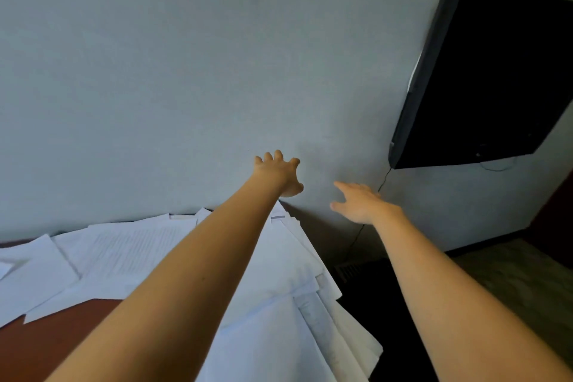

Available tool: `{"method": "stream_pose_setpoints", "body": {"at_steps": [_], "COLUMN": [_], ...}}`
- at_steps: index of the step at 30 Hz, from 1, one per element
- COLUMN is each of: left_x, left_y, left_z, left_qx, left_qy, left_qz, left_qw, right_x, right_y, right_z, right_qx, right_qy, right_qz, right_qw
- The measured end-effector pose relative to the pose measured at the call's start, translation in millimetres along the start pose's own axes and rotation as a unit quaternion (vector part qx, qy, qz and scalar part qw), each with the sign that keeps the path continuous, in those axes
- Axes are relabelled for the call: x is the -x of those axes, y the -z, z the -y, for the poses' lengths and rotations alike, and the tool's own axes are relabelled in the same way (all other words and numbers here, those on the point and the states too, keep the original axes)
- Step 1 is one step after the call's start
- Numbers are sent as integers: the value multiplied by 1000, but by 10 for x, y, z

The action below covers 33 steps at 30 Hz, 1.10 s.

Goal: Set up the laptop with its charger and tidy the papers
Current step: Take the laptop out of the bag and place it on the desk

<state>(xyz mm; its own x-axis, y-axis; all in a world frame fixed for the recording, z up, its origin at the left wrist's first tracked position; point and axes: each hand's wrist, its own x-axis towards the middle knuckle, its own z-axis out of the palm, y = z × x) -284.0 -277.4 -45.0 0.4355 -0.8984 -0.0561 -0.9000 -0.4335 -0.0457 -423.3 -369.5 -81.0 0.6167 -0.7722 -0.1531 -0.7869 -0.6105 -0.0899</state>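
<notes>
Several loose white papers (279,282) lie scattered over a reddish-brown table (46,347), reaching its back edge at the wall. Both my arms stretch forward above them. My left hand (279,172) is raised near the wall beyond the papers' far corner, fingers spread and holding nothing. My right hand (356,200) hovers to its right, past the table's right edge, fingers extended and empty. A thin dark cable (359,231) runs down the wall just behind my right hand. No laptop or charger is in view.
A black wall-mounted screen (496,71) hangs at the upper right on the pale grey wall (186,71). Below it is a dark skirting board and wood-look floor (511,276). A dark object (378,304) sits on the floor beside the table's right edge.
</notes>
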Motion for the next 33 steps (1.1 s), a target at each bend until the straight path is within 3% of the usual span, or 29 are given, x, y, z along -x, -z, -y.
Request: {"method": "stream_pose_setpoints", "body": {"at_steps": [16, 28, 33], "left_x": [-928, -532, -346], "left_y": [-611, -773, -958], "left_z": [-114, -1621, -2408], "left_qx": [22, 55, 80], "left_qy": [9, 27, -1], "left_qz": [75, 102, 116], "left_qw": [997, 993, 990], "right_x": [-825, -184, 295], "right_y": [-437, -555, -693], "right_z": [-443, -1922, -2874], "right_qx": [-13, 7, 4], "right_qy": [-17, 10, -58], "right_qz": [45, 74, 109], "right_qw": [999, 997, 992]}}
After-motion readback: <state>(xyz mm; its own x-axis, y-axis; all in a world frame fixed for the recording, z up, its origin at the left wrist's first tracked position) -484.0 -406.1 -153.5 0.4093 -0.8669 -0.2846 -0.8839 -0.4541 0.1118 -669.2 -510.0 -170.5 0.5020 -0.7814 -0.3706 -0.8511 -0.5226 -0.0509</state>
